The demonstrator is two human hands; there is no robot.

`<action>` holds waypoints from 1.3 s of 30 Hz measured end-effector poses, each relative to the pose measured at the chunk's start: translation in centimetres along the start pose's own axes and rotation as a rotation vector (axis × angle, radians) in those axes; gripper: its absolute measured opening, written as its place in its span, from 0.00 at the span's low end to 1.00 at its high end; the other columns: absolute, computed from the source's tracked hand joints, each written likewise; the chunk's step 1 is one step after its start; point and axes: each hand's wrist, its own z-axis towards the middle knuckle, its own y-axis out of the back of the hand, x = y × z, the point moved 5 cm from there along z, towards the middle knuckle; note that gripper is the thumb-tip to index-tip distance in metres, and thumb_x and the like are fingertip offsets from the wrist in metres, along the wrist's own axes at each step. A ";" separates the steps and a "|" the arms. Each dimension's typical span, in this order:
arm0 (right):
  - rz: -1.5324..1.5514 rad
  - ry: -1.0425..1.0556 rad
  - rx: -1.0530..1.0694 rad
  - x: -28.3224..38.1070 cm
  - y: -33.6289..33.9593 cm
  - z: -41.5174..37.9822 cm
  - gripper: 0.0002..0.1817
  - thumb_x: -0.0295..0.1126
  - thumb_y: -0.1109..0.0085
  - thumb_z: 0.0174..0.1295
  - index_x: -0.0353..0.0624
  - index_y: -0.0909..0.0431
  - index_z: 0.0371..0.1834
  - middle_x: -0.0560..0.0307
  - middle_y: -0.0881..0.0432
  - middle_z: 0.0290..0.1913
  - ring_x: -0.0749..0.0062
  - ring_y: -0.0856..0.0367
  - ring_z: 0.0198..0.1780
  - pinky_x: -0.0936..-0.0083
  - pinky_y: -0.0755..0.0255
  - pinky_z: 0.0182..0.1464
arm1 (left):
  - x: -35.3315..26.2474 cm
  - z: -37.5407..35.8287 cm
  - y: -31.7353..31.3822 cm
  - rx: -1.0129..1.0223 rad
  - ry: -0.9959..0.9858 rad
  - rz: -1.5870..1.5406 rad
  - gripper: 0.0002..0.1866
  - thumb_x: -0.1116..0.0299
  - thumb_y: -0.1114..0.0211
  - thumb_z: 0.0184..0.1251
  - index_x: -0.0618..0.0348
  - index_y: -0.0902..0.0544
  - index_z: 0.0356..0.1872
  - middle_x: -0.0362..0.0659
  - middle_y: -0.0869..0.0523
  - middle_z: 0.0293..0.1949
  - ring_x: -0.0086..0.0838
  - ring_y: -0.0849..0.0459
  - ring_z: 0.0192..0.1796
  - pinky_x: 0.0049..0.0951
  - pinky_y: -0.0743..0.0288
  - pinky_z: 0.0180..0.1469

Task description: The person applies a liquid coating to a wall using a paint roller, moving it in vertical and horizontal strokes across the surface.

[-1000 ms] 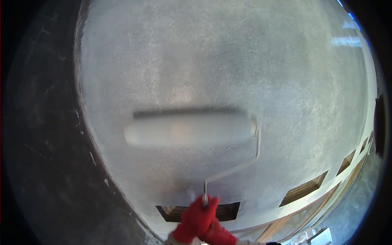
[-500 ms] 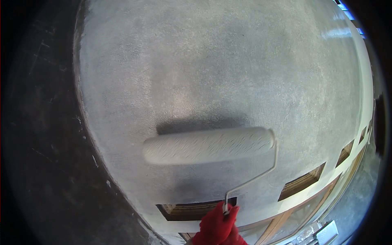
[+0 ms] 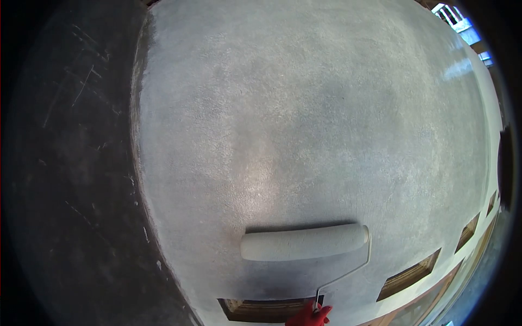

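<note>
A paint roller point(image 3: 304, 242) with a long, pale sleeve lies crosswise against a grey-white painted surface point(image 3: 304, 125). Its bent wire frame point(image 3: 348, 270) runs from the right end of the sleeve down to the handle. At the bottom edge my left hand point(image 3: 309, 316), in a red glove, is closed around the handle. Only the upper part of that glove shows. My right hand is out of view.
A dark surface point(image 3: 70, 163) borders the pale one along a rough edge on the left. Below the roller is a recessed rectangular opening point(image 3: 261, 309), with another opening point(image 3: 409, 276) to its right. Bright blue-white panes point(image 3: 467, 33) show at the upper right.
The roller and gloved hand have moved down and slightly right. The roller's shadow has narrowed. A second red glove, partly visible before at the bottom edge, has left the view.
</note>
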 end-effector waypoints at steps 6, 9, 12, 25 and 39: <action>0.611 -0.153 0.197 -1.4 -0.4 4.9 0.33 0.27 0.46 0.66 0.42 0.49 0.72 0.51 0.35 0.65 0.64 0.32 0.61 0.69 0.36 0.63 | -6.9 5.7 1.0 0.198 0.047 -0.266 0.10 0.64 0.42 0.71 0.57 0.28 0.32 0.39 0.20 0.25 0.24 0.19 0.32 0.26 0.25 0.37; 1.017 -0.219 0.356 -5.1 -1.1 5.1 0.32 0.27 0.48 0.68 0.42 0.50 0.73 0.50 0.37 0.67 0.64 0.33 0.62 0.69 0.38 0.65 | -8.2 6.1 1.2 0.137 -0.053 -0.212 0.09 0.66 0.42 0.71 0.60 0.28 0.34 0.41 0.19 0.26 0.26 0.20 0.30 0.27 0.25 0.38; 0.721 -0.057 0.240 -2.9 -0.4 3.9 0.27 0.32 0.51 0.70 0.43 0.46 0.70 0.53 0.34 0.63 0.65 0.33 0.62 0.70 0.38 0.65 | -1.3 3.8 0.3 0.123 0.050 -0.144 0.09 0.66 0.42 0.71 0.60 0.28 0.36 0.41 0.19 0.26 0.26 0.20 0.31 0.27 0.25 0.38; -0.012 0.086 0.138 4.7 -3.9 0.8 0.26 0.28 0.48 0.67 0.41 0.42 0.68 0.50 0.29 0.56 0.62 0.29 0.58 0.65 0.33 0.61 | -7.2 -0.6 5.7 -0.240 -0.333 0.428 0.18 0.55 0.42 0.69 0.59 0.28 0.47 0.49 0.17 0.32 0.42 0.17 0.35 0.38 0.24 0.38; -0.272 0.214 0.548 7.7 -8.3 2.0 0.33 0.24 0.44 0.63 0.35 0.46 0.71 0.46 0.29 0.56 0.64 0.21 0.49 0.72 0.26 0.51 | -23.6 2.2 18.3 -0.509 -0.487 0.379 0.26 0.44 0.51 0.73 0.61 0.22 0.45 0.35 0.28 0.18 0.19 0.30 0.19 0.21 0.33 0.25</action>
